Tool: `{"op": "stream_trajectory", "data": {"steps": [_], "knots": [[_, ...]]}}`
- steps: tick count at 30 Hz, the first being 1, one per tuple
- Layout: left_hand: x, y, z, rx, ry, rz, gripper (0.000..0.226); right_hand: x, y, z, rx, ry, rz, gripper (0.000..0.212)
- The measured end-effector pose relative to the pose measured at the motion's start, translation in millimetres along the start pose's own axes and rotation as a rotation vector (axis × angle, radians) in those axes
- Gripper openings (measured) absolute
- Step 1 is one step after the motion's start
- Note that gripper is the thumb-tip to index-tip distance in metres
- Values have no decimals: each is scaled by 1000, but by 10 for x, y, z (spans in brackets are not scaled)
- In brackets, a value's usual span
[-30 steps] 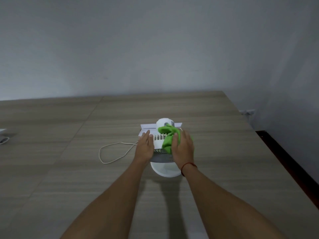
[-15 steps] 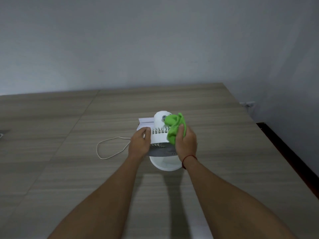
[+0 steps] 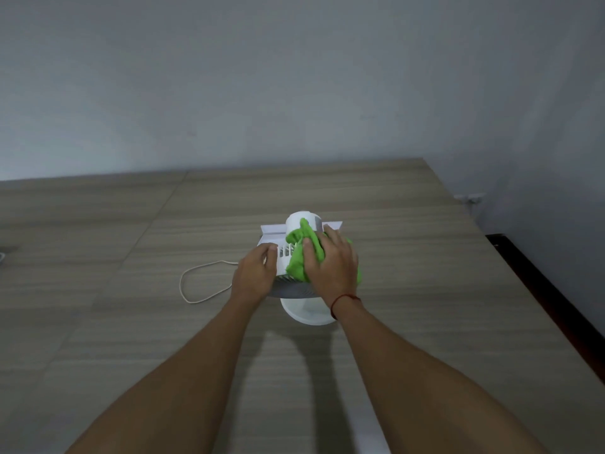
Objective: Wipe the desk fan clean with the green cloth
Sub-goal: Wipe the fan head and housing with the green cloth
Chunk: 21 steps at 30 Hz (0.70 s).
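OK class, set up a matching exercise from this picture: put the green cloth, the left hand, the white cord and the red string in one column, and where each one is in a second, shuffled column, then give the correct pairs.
Column 1
1. green cloth
2. left hand
3. white cord
4. red string

Column 2
A. looped on the table, left of the desk fan
B. tied around the right wrist
C. pressed on the fan's grille under the right hand
D. gripping the fan's left side

Pairs: 1-C, 2-D, 3-A, 4-B
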<state>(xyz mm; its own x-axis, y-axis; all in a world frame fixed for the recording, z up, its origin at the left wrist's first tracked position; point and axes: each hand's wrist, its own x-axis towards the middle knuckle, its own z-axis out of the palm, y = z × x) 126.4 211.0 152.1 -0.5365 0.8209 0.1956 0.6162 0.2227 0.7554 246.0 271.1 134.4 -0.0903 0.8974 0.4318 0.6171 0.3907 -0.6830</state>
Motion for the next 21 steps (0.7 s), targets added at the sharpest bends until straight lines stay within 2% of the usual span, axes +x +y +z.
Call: {"op": "stream_trajectory", "data": {"steps": [4,8,12,14,16,19,21], "knots": [[-15,30,39,36,2,0,31,31,204,-79,210,22,201,58],[-20,55,95,74,14,24,31,101,290,-99,374,11,373,50],[2,-12,68,58,-2,13,30,170,460,-116,585,-120,655,43],[19,-34,47,42,-15,8,30,158,506,-108,687,-144,726,44],[29,-41,38,36,-9,11,31,127,417,-88,652,-135,676,43],[49,-85,25,36,-19,-2,31,82,215,-43,389,-50,412,46],[63,-118,1,39,-53,-7,31,38,180,-35,357,-30,311,48]]}}
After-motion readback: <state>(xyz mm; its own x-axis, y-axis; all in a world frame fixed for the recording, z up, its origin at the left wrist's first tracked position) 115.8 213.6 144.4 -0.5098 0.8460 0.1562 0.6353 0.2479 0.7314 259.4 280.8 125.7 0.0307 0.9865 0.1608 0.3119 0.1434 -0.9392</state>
